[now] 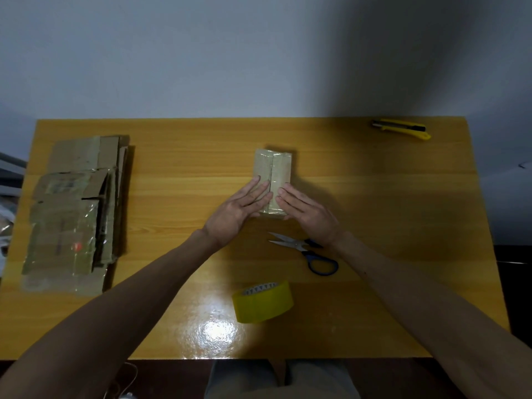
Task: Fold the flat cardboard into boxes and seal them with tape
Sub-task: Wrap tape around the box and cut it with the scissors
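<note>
Wall filled the upper half, pale grey and bare, with a broad shadow darkening its right side. Below it ran the counter, yellow wood-grain, glossy enough to throw a bright glare near its front edge. Flat cardboard lay stacked at the left end, some sheets carrying shiny tape. At the middle sat the small box, its top flaps meeting in a centre seam, possibly taped, though the dim light left that unclear. The left hand and right hand rested on its near end, fingers straight and released. Nearer the person lay a yellow tape roll, then scissors beside the right wrist. A yellow utility knife sat at the far right corner.
</note>
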